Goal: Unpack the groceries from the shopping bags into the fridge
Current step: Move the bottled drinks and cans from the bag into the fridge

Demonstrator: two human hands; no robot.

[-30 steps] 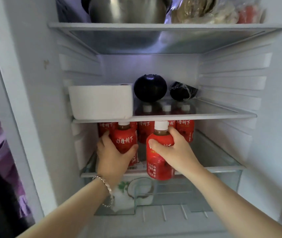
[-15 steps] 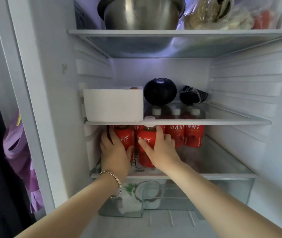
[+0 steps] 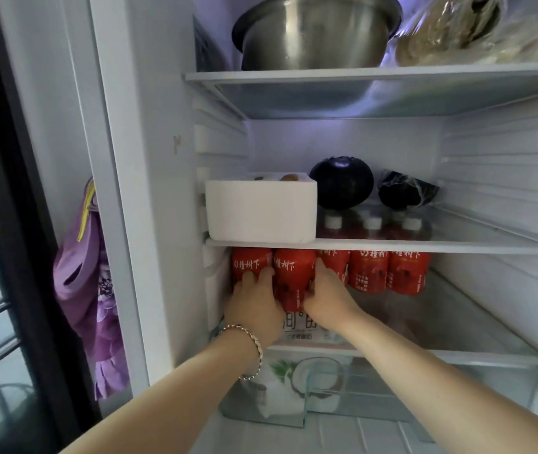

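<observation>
At centre-left of the frame, a white box (image 3: 261,211) sat on the middle shelf (image 3: 392,245), with something brownish barely showing inside. Just below, the left hand (image 3: 254,299) curled round the leftmost red bottle (image 3: 249,262). The right hand (image 3: 326,296) gripped the second red bottle (image 3: 294,273), which stood between the two hands on the lower shelf (image 3: 457,322).

L hand (image 3: 254,301) grips leftmost red bottle (image 3: 248,264), R hand (image 3: 328,298) 2nd red bottle (image 3: 294,273), on fridge shelf (image 3: 451,326).
</observation>
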